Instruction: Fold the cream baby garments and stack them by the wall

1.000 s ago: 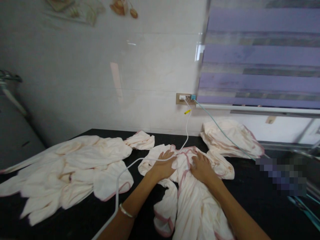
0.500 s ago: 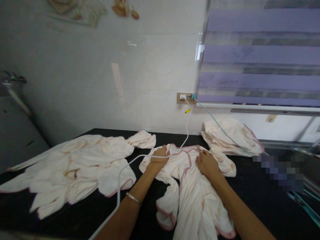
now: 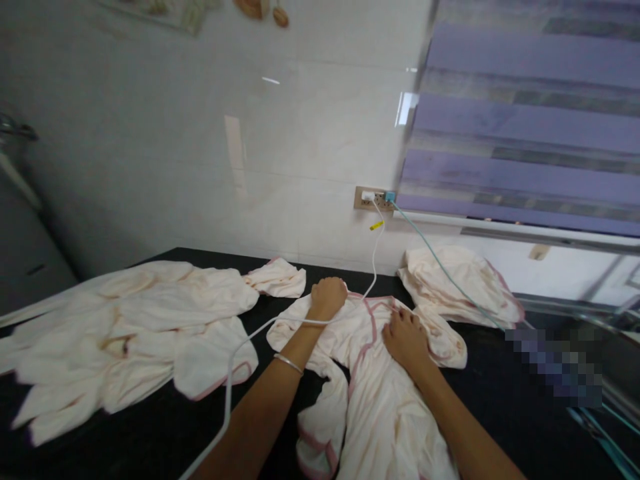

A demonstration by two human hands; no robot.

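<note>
A cream long-sleeved garment with pink trim (image 3: 385,407) lies on the black countertop (image 3: 480,400), its neckline toward the wall and creases running down the body. At the left of the neckline, my left hand (image 3: 327,298) is closed in a fist on the fabric. My right hand (image 3: 406,337) rests on the opposite side of the chest, palm down with fingers apart. A white cord (image 3: 229,393) passes over my left forearm and across the garment. One sleeve (image 3: 325,413) hangs bent beside the body on the left.
More cream garments (image 3: 135,320) are spread at the left, and a folded one (image 3: 457,283) lies near the wall. A wall socket (image 3: 374,198) holds two plugs. A green cord (image 3: 440,250) runs down to a blurred-out object. A metal sink (image 3: 610,347) is at the right.
My left hand has shifted toward the wall along the neckline and now shows a rounder fist. My right hand has moved slightly toward me. The view has tilted a little.
</note>
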